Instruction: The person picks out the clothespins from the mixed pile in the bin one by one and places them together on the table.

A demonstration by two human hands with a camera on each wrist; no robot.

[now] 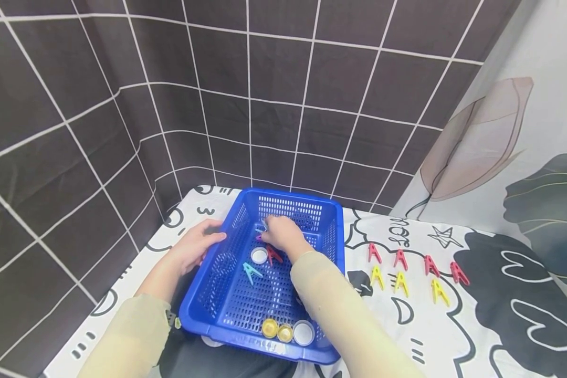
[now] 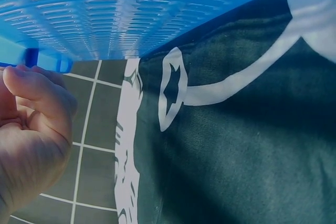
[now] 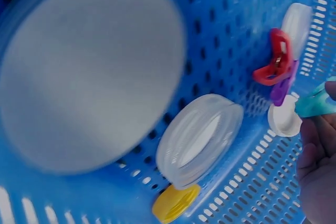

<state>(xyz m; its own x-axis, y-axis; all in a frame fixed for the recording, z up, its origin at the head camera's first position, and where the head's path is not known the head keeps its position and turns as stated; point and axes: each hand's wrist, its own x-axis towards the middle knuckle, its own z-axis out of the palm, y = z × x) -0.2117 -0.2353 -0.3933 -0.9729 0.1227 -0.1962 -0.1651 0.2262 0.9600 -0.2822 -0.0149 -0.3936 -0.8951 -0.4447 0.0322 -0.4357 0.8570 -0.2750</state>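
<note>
A blue plastic basket (image 1: 200,332) with slotted walls stands before me. My left hand (image 1: 196,245) grips its left rim, thumb laid over the edge. Inside the basket, toward the back, my right hand (image 1: 283,233) pinches a teal clothespin (image 3: 316,102) between thumb and fingers. Close to that hand lie a red clothespin (image 3: 277,59), a purple clothespin (image 3: 284,87) and a small white cap (image 3: 282,118). Another teal clothespin (image 1: 252,272) rests on the basket floor, near a round white lid (image 1: 259,255). My right forearm hides part of the basket's right side.
On the patterned cloth right of the basket, several red clothespins (image 1: 400,259) form a row above a row of yellow clothespins (image 1: 400,284). Gold-coloured caps (image 1: 270,328) and a white lid (image 1: 304,333) lie at the basket's near end. A dark gridded curtain (image 1: 279,68) hangs behind.
</note>
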